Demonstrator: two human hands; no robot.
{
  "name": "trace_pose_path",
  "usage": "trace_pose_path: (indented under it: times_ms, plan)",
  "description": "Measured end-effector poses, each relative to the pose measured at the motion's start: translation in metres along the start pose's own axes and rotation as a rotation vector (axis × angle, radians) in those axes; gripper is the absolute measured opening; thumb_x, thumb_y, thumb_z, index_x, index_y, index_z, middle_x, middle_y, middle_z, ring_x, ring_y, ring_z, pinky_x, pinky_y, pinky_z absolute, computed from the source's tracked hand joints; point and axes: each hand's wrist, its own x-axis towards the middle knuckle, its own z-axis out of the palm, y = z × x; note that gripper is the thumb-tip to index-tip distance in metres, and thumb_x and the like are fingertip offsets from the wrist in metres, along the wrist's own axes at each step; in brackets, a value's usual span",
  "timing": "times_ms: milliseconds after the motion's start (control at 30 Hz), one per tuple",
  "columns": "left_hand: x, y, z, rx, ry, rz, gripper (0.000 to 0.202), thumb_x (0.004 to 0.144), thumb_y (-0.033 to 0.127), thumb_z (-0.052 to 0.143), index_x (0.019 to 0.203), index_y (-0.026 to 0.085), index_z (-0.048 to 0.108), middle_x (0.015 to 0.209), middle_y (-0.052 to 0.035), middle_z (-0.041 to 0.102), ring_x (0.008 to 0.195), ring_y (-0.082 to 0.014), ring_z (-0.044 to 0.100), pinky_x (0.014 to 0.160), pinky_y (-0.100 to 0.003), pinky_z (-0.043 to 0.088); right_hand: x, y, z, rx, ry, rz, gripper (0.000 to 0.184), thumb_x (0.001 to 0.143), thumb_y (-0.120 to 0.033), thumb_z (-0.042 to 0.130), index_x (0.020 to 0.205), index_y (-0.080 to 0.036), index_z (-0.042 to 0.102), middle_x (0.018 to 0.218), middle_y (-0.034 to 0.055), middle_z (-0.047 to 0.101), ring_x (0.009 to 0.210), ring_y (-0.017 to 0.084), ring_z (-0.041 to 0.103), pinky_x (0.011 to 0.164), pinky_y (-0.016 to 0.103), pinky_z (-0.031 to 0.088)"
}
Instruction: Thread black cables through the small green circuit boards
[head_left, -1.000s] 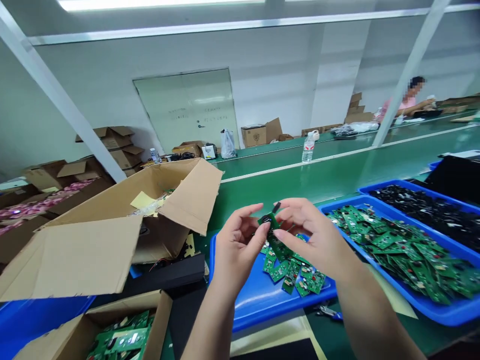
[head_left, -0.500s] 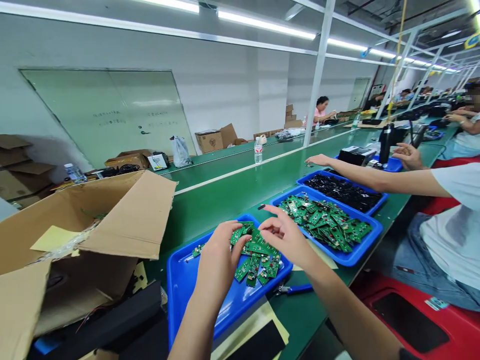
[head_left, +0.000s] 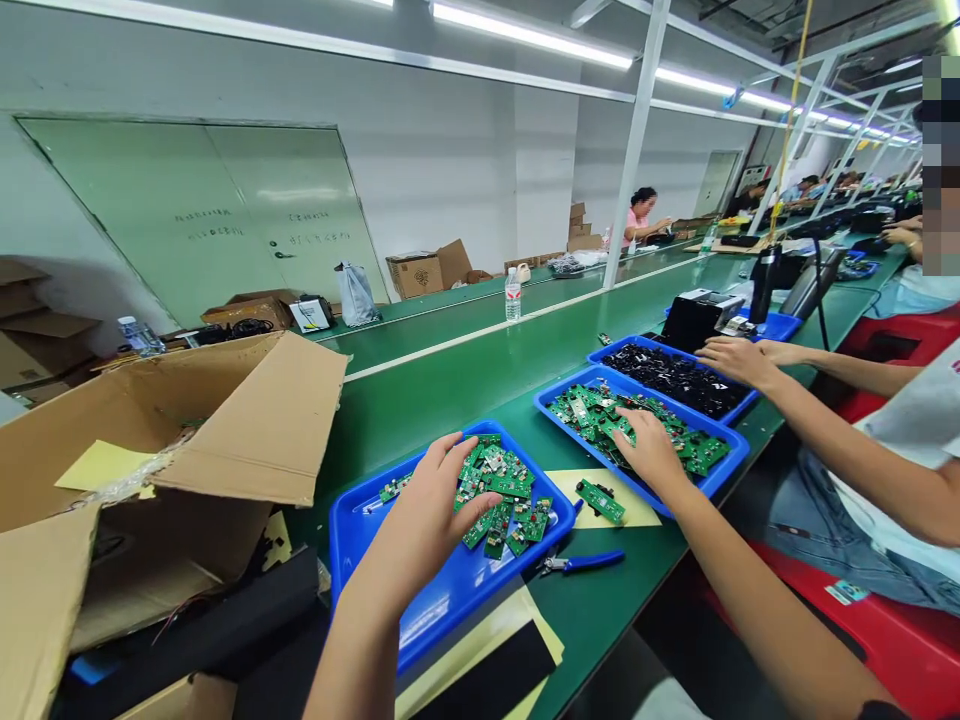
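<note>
Over the near blue tray [head_left: 442, 625] is my left hand [head_left: 420, 515], open, its thumb and fingers spread beside a heap of small green circuit boards [head_left: 495, 485]. My right hand [head_left: 656, 455] reaches over a second blue tray [head_left: 709, 490], filled with more green circuit boards [head_left: 585, 405]. Its fingers are apart at the boards; whether they touch one I cannot tell. Between the trays, a circuit board with black parts [head_left: 600, 502] lies on yellow paper [head_left: 559, 485]. Blue-handled cutters [head_left: 592, 562] rest on the green bench below my right hand.
An open cardboard box [head_left: 255, 430] stands at left. Beyond the second tray is a blue tray of small black parts [head_left: 667, 375]. At right a co-worker's hands [head_left: 739, 358] meet near a black box [head_left: 690, 322]. A water bottle [head_left: 513, 295] stands farther back.
My right hand has moved right, from above the near tray to the second tray. My left hand's fingers have spread wider. The co-worker's outstretched arm has drawn back, bringing both hands together.
</note>
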Motion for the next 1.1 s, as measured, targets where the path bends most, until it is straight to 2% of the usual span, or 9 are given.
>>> trace_pose_path:
  times_ms: [167,267,367,467,533,567,767,900,1100]
  plan:
    - [-0.001,0.000,-0.007,-0.011,0.024,0.006,0.041,0.089,0.040,0.059,0.127,0.024,0.056,0.132,-0.0124,0.058,0.122,-0.0272,0.058,0.101,-0.043,0.050,-0.050,0.006,-0.008,0.054,-0.173,-0.035,0.021,0.086,-0.033,0.057,0.088,-0.017,0.071,0.090,0.0095,0.071,0.080,0.023,0.065,0.078,0.040,0.053]
    - [-0.002,0.007,-0.008,-0.030,0.019,0.004,0.037,0.090,0.037,0.059,0.125,0.024,0.058,0.129,-0.0111,0.060,0.120,-0.0263,0.059,0.101,-0.043,0.050,-0.070,0.013,-0.011,0.055,-0.263,0.060,0.025,0.088,-0.030,0.053,0.097,-0.014,0.070,0.077,0.0071,0.069,0.068,0.021,0.063,0.071,0.039,0.054]
    - [0.001,0.026,0.005,-0.044,-0.054,0.044,0.034,0.090,0.032,0.059,0.122,0.021,0.059,0.125,-0.0112,0.061,0.116,-0.0252,0.061,0.100,-0.043,0.050,-0.078,0.018,-0.007,0.057,-0.373,0.195,0.027,0.095,-0.029,0.051,0.112,-0.012,0.063,0.067,-0.0003,0.063,0.055,0.014,0.058,0.059,0.031,0.053]
    - [0.009,0.053,0.038,0.016,-0.224,0.101,0.030,0.090,0.026,0.061,0.119,0.019,0.061,0.119,-0.0109,0.063,0.110,-0.0230,0.063,0.095,-0.038,0.053,-0.079,0.016,-0.001,0.071,-0.462,0.301,0.031,0.097,-0.036,0.052,0.118,-0.014,0.058,0.085,0.0015,0.065,0.062,0.010,0.061,0.058,0.027,0.054]
    - [0.015,0.070,0.069,0.182,-0.406,0.156,0.028,0.089,0.027,0.063,0.115,0.017,0.064,0.114,-0.0103,0.065,0.102,-0.0212,0.065,0.089,-0.033,0.055,-0.077,0.014,0.003,0.074,-0.499,0.331,0.032,0.096,-0.037,0.055,0.119,-0.015,0.057,0.101,0.0052,0.065,0.076,0.013,0.065,0.065,0.030,0.056]
    - [0.018,0.078,0.086,0.214,-0.444,0.171,0.027,0.086,0.028,0.067,0.110,0.017,0.066,0.111,-0.0099,0.066,0.099,-0.0220,0.066,0.086,-0.032,0.056,-0.076,0.013,0.004,0.071,-0.512,0.337,0.033,0.095,-0.036,0.056,0.120,-0.015,0.057,0.106,0.0065,0.064,0.082,0.015,0.065,0.070,0.032,0.057]
    - [0.034,0.102,0.172,0.349,-0.452,0.069,0.018,0.094,0.013,0.050,0.103,0.011,0.065,0.099,-0.0122,0.065,0.098,-0.0235,0.065,0.074,-0.031,0.056,-0.068,0.015,0.009,-0.032,-0.525,0.272,0.031,0.094,-0.033,0.058,0.121,-0.017,0.058,0.122,0.0089,0.060,0.102,0.021,0.062,0.086,0.042,0.054]
    - [0.041,0.101,0.200,0.418,-0.405,-0.053,0.020,0.095,0.019,0.052,0.112,0.011,0.060,0.107,-0.0097,0.064,0.097,-0.0210,0.065,0.075,-0.034,0.057,-0.066,0.016,0.009,-0.104,-0.554,0.237,0.030,0.095,-0.033,0.057,0.121,-0.018,0.058,0.123,0.0091,0.060,0.104,0.021,0.062,0.088,0.043,0.053]
    - [0.044,0.090,0.211,0.403,-0.431,-0.035,0.030,0.093,0.031,0.058,0.118,0.015,0.058,0.115,-0.0087,0.062,0.098,-0.0204,0.064,0.081,-0.040,0.056,-0.062,0.011,0.002,-0.120,-0.644,0.245,0.031,0.095,-0.034,0.057,0.121,-0.018,0.058,0.123,0.0091,0.060,0.103,0.021,0.062,0.087,0.042,0.054]
